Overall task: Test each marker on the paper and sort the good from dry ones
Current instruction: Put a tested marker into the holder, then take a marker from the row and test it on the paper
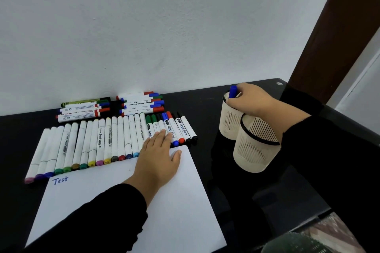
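The right hand (249,99) was at the mouth of the far cup (229,123), its fingers curled round a blue-capped marker (233,92) that stood cap-up over the rim. Whether the marker's lower end already rested inside the cup could not be told, since the hand covered it. The near cup (254,148) stood just beside the far one, touching or nearly so, and the forearm passed over it.

The left hand (159,155) lay flat with fingers spread, palm on the upper edge of the paper (115,201) and fingertips (162,132) reaching onto the short whiteboard markers (181,129) at the right end of the row. The paper carried the word "Test" in blue near its top left corner.

The step in hand looked like dropping a tested marker into its sorted cup. To do it well, the marker wanted lowering straight down inside the rim before the fingers let go, so the light cup would not tip or shove its neighbour. The same cup should serve the same verdict throughout. The left hand was well placed to pin the paper and could pick the next marker from the row's end, leaving the long white markers (98,141) and the stacked markers (111,106) by the wall on the black tabletop (207,109) in order.
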Demonstrator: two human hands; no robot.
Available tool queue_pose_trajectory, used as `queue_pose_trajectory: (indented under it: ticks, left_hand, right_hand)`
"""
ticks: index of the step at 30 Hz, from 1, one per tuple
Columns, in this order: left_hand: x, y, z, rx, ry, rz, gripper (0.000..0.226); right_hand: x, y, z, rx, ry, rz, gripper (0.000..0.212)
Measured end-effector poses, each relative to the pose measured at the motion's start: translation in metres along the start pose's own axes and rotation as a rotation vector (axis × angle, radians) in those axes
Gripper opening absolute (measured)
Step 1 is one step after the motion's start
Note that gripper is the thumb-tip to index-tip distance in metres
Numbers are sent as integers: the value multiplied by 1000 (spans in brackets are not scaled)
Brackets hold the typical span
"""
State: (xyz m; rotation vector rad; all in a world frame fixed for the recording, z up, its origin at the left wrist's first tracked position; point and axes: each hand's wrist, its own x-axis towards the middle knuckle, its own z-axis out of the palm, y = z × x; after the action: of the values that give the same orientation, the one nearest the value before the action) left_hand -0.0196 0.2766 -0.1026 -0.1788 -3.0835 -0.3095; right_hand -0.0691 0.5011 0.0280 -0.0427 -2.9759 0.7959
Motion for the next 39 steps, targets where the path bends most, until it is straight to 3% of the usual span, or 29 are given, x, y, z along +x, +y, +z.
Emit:
queue_pose_trajectory:
  ticks: [9,14,21,25,29,32,37,39]
  left_hand:
    - [-2,3,-2,102,-16,-24,62]
    - [-1,7,-8,239,-80,-19,66]
    - [1,-5,-19,102,-57,20,65]
    - [-1,-33,-26,124,-15,13,65]
    - [-7,-65,-25,96,101,7,89]
    - [-10,-84,-24,124,99,-10,68]
    - [-14,-95,-20,79,83,-19,96]
    - [-13,-97,-16,80,110,-1,86]
  right_hand:
    - [-2,-2,-2,-36,7,-53,17]
    - [-6,-11,-6,-194,29,-129,24]
    - [-7,-31,-3,-446,87,-331,29]
    - [-4,-51,10,-509,41,-418,29]
    - [3,-73,32,-505,-31,-468,23]
    - [12,-89,51,-501,-67,-517,21]
    - [27,-108,86,-490,-103,-586,18]
    - [34,-112,100,-478,-109,-602,18]
